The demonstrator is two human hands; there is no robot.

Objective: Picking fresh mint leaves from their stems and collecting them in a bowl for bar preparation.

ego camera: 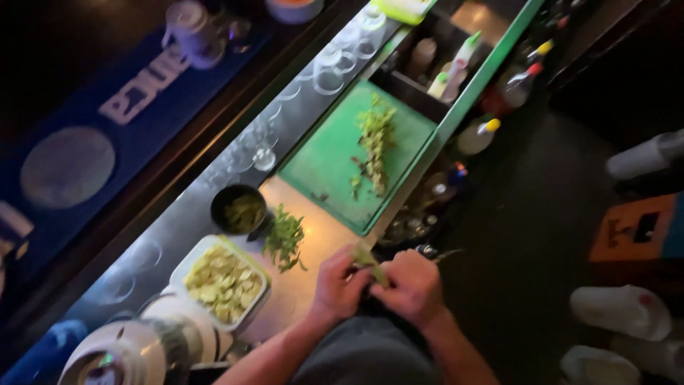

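My left hand (339, 279) and my right hand (413, 285) are close together over the front edge of the metal counter (313, 235), both pinching a green herb sprig (370, 261) between the fingers. A loose bunch of the same herb (285, 239) lies on the counter just left of my left hand. A small dark bowl (239, 209) beyond it holds picked green leaves. A white rectangular tub (224, 282) of cut yellow-green pieces sits at the near left. Further along, a green cutting board (328, 164) carries a line of herb stems (374, 142).
Upturned glasses (329, 71) line the shelf behind the counter. Squeeze bottles (467, 50) stand in a well past the board, and more bottles (477, 135) sit in a rail at the right. A blue bar mat (142, 93) lies at the left. White containers (618, 310) stand on the dark floor.
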